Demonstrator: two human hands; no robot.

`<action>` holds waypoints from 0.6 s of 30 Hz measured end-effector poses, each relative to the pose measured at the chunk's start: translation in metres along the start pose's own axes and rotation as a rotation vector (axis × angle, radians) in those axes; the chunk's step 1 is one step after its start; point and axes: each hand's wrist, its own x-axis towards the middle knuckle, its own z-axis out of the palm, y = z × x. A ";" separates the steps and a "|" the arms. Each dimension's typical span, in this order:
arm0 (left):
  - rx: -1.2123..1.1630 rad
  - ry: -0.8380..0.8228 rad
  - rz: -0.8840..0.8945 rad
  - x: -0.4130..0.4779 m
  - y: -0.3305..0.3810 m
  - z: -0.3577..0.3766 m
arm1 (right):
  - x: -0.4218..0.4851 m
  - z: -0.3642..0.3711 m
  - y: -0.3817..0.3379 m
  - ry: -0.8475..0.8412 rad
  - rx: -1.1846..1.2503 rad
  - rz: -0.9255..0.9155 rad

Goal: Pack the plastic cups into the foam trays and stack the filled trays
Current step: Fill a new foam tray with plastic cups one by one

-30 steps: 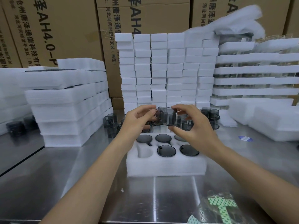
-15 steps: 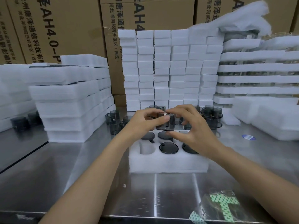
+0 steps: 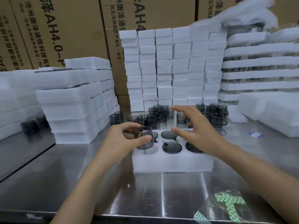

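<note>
A white foam tray (image 3: 173, 162) lies on the steel table in front of me, with dark cups seated in several of its round pockets. My left hand (image 3: 123, 141) grips a smoky grey plastic cup (image 3: 144, 138) and holds it over the tray's empty front-left pocket. My right hand (image 3: 195, 131) hovers above the right side of the tray with its fingers spread and nothing in them. Behind the tray stand several loose grey cups (image 3: 159, 115), with more at the back right (image 3: 215, 113).
Stacks of foam trays (image 3: 76, 101) rise on the left, small foam blocks (image 3: 171, 68) at the back, and filled trays (image 3: 258, 65) on the right. Cardboard boxes (image 3: 64, 29) form the back wall. A clear bag with green print (image 3: 226, 206) lies near the table's front edge.
Both hands held one cup up above the tray. Now my left hand alone has brought it down to the front-left pocket, and my right hand has let go and moved right.
</note>
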 end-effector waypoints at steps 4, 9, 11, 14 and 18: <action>0.094 0.072 0.061 -0.009 0.001 0.007 | 0.000 0.001 0.002 0.004 -0.012 0.005; 0.089 0.030 0.078 -0.012 0.002 0.009 | 0.000 0.002 0.006 0.000 -0.014 0.003; 0.136 0.050 0.087 -0.013 0.002 0.010 | 0.001 0.003 0.007 0.001 -0.017 0.005; 0.182 0.134 0.103 -0.015 0.002 0.012 | 0.001 0.003 0.007 0.002 -0.017 0.005; 0.242 0.141 0.108 -0.016 0.004 0.014 | 0.001 0.003 0.007 -0.005 -0.024 0.006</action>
